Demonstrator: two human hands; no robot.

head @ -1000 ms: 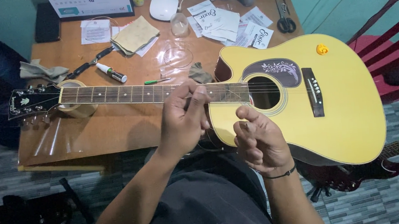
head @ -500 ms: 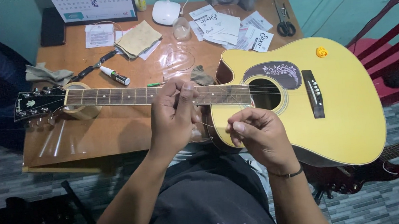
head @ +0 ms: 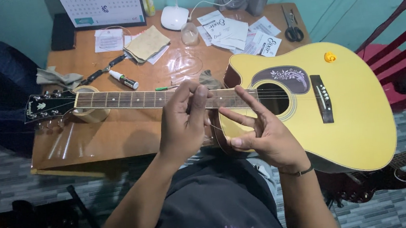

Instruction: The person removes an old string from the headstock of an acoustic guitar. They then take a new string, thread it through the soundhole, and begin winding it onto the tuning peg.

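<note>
We saw the left hand (head: 184,125) with its fingers (head: 197,102) bunched together over the neck of the guitar (head: 357,114), near where the neck met the body, seemingly pinching a thin string, though the string itself was too fine for us to make out clearly. The right hand (head: 265,138) hovered just beside it with its fingers spread, index and middle pointing toward the sound hole, holding nothing we could see. The guitar was a yellow acoustic one with a dark fretboard, a dark patterned pickguard, a black bridge and a black headstock; it lay flat across the brown worktop (head: 116,137), its body jutting past the right edge over the person's lap. Its neck rested on one roll of tape (head: 91,114). Behind the neck we counted one white tube (head: 124,80), one tan cloth (head: 146,43), one pair of scissors (head: 293,27), one small white lamp base (head: 174,17), one desk calendar (head: 101,7) and several paper packets (head: 237,31) scattered loosely. One red chair (head: 400,50) stood to the right, and a second, dark guitar (head: 383,181) lay on the floor.
</note>
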